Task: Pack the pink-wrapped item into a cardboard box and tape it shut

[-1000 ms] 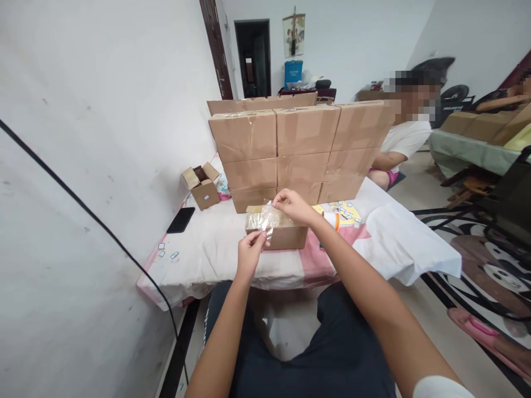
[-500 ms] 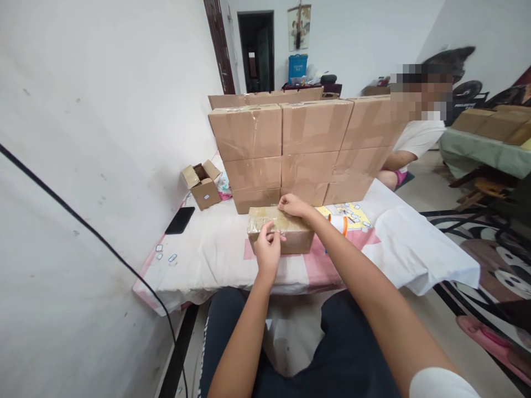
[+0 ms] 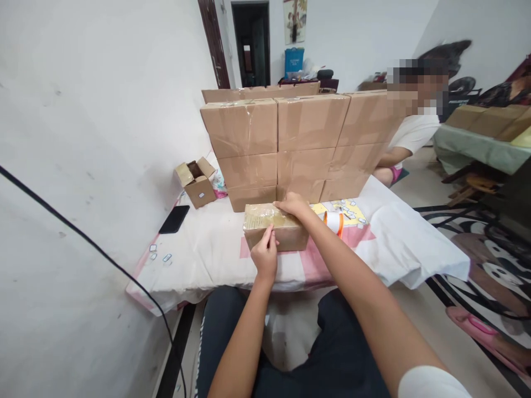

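Note:
A small brown cardboard box (image 3: 290, 236) sits on the cloth-covered table (image 3: 207, 254) in front of me, with clear tape across its top. My left hand (image 3: 264, 255) presses its fingers against the near front face of the box, pinching the tape end there. My right hand (image 3: 293, 205) lies over the far top edge, fingers curled down onto the tape. Behind the box stands a wall of sealed cardboard boxes (image 3: 290, 143), stacked three high.
An open small box (image 3: 194, 182) and a black phone (image 3: 174, 219) lie at the left by the wall. An orange-and-white tape roll (image 3: 334, 221) and a sheet of stickers (image 3: 346, 210) lie right of the box. Another person (image 3: 409, 132) sits behind the stack.
The strip of clear tape that I held up between both hands has come down onto the box. Both hands now press on the box.

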A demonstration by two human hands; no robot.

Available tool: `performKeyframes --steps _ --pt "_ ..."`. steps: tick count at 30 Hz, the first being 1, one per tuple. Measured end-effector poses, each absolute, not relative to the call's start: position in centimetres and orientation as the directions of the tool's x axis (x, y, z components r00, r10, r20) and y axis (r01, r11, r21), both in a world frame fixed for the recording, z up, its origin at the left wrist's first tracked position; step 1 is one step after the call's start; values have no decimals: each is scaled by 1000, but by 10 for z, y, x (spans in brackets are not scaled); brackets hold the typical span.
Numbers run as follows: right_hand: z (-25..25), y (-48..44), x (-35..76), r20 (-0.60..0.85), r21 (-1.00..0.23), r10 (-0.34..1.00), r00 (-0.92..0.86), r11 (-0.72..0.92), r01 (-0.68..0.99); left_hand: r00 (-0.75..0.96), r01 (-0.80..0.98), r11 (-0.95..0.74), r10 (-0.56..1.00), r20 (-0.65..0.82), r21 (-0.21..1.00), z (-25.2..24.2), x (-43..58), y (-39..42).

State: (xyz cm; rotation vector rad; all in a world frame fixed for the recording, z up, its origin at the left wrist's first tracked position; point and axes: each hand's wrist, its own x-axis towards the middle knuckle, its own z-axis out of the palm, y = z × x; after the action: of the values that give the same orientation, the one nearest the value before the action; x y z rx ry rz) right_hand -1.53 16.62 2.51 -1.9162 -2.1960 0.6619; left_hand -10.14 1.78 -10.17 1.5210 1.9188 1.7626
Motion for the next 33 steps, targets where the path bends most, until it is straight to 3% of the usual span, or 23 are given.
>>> performKeyframes --steps 4,6,9,11,14,18,22,27,30,33 --pt "20 164 -17 -119 -414 982 -147 85 906 -334 794 -136 717 612 592 -127 -94 15" --pt "16 173 -1 -43 -494 991 -128 90 865 -258 842 -158 722 642 516 -138 -90 12" --pt "5 195 63 202 -681 977 -64 187 708 -207 858 -186 728 654 479 -150 -87 10" --pt "-7 207 127 282 -694 959 35 178 698 -194 863 -183 741 643 471 -154 -86 9" --pt "-35 210 224 211 -626 952 223 -44 779 -175 865 -186 758 628 465 -156 -85 11" --pt "-78 203 300 106 -534 965 241 -149 832 -147 871 -192 777 612 453 -156 -83 13" --pt "-106 211 317 66 -461 989 130 -85 883 -111 884 -192 799 592 425 -155 -82 13" --pt "-111 228 320 92 -240 989 -113 132 962 -90 900 -181 813 575 396 -155 -81 13" --pt "-107 228 322 184 -320 976 -117 172 932 -96 903 -166 822 562 396 -154 -80 13" --pt "-102 221 317 232 -508 973 -13 132 851 -109 899 -150 832 545 410 -153 -80 12"
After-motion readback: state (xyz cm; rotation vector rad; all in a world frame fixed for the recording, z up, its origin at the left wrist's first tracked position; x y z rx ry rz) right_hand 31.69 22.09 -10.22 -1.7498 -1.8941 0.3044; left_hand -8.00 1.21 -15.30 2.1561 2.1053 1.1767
